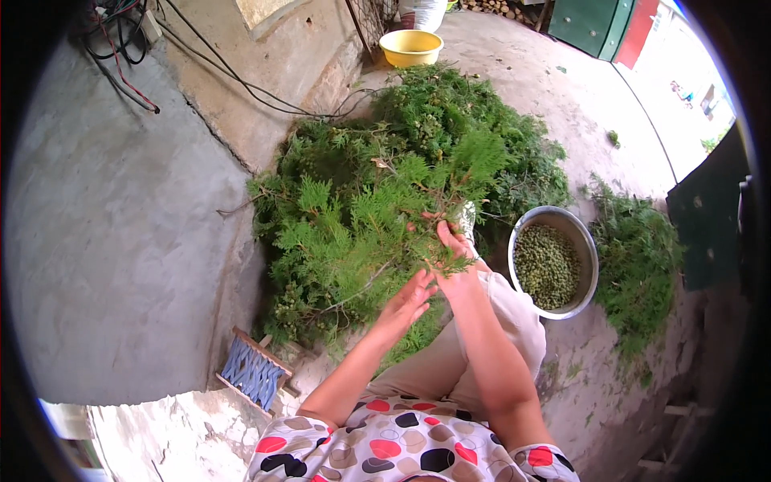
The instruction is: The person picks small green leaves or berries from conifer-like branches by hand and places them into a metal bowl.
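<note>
A concrete floor (514,60) runs out from a grey concrete surface (120,233), and along that edge of it spreads the big pile of green branches (333,209), flat scaly sprays thrown over one another right in front of the person. From here I see a smaller heap of branches (638,261) lying over toward the floor's right edge, well apart from the pile. Between the two stands a round metal basin (590,265), just beside the person's knee. At the far end of the pile, near the floor's back edge, sits a yellow basin (411,59). A low stool (255,373) with a woven blue seat stands by the pile's near left corner.

The right hand (455,245) is closed, fingers pinching a leafy branch (458,197) above the near part of the pile. The left hand (408,299) is just beside it, half curled, thumb apart; whether it grips a twig I can't tell. Smallest are the little green cones (546,265), lying loose in the metal basin.
</note>
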Available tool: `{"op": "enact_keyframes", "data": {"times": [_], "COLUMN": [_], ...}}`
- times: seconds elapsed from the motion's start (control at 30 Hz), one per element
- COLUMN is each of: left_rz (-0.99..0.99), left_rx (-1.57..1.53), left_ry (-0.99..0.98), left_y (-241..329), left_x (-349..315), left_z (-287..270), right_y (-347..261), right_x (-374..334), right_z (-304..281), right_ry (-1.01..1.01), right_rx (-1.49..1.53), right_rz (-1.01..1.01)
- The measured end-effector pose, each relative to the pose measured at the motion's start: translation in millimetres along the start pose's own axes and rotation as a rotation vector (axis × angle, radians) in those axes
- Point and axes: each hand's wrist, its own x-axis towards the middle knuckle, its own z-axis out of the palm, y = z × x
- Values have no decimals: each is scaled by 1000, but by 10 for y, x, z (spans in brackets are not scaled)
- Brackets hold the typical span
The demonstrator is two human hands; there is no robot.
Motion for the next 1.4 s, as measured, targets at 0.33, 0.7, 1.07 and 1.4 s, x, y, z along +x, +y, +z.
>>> {"op": "enact_keyframes", "data": {"times": [0.33,0.7,1.07,1.4], "left_rz": [205,467,348,440], "left_rx": [-656,-415,-219,-421], "left_ry": [167,260,291,68], "left_y": [301,564,385,527], "left_x": [349,189,-139,-106], "left_z": [-220,-713,-999,-515], "right_y": [93,187,251,280], "right_x": [-98,-95,-260,-255], "right_z": [80,-162,222,163], "right_ry": [-98,-62,-297,-302], "right_rx": [28,-1339,-1490,-1352], "right_rz": [70,-13,-778,-836]}}
